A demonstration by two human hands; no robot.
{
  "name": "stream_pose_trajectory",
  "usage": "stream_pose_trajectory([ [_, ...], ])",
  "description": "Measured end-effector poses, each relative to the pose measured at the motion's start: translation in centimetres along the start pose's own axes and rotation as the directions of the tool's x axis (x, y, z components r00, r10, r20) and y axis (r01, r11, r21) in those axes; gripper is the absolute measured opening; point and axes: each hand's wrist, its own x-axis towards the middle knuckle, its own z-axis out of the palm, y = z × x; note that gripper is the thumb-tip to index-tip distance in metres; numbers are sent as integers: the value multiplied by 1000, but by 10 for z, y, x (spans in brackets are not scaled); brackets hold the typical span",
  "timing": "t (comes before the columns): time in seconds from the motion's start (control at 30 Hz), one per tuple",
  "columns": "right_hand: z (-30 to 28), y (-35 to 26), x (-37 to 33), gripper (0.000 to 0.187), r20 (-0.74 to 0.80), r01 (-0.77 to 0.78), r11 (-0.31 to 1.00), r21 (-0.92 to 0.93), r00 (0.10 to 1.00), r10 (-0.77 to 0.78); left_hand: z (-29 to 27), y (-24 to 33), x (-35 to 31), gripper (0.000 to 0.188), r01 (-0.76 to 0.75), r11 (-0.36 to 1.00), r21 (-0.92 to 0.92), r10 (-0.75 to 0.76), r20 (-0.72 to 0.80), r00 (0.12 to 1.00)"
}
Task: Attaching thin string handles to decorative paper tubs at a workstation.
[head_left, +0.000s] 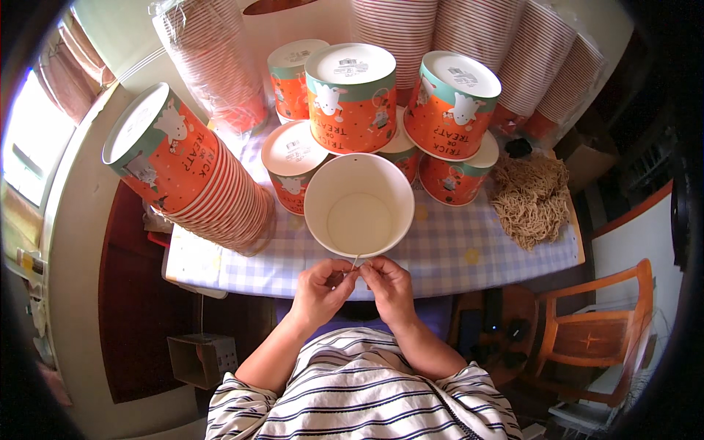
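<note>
At centre frame we see a round, white-lined bucket [359, 220], mouth facing up, long axis roughly upright. At its near rim, our left hand [320, 288] and right hand [389, 290] pinch a thin pale cord [356, 260], fingertips closed.

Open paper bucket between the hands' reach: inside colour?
Paper bucket: plain off-white inside, clearest in head view.

The open paper bucket [359, 209] is looking smooth, the twine heap [530, 199] rough; clear plastic wrap [207, 55] is shining.
</note>
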Motion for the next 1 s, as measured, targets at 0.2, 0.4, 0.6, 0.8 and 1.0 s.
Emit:
stream_pose_trajectory([
  [0.2,-2,-1,1,11,-15,6,1000,-30,1000,-6,-6,7,1,9,18,999,28,-18,-4,1000],
  [0.4,2,-3,1,16,-24,18,1000,-15,1000,-19,-9,10,0,12,-3,999,45,2,20,1000],
  [0.6,4,-3,0,14,-2,21,1000,-14,1000,-21,-2,6,3,11,-98,984,145,102,-17,995],
  [0.8,0,-1,0,12,21,11,1000,-2,1000,-11,-3,10,2,8,-65,990,127,69,-30,997],
  [1.0,3,-4,0,13,18,-1,1000,15,1000,1,-2,10,2,8,-65,996,58,66,-21,998],
])
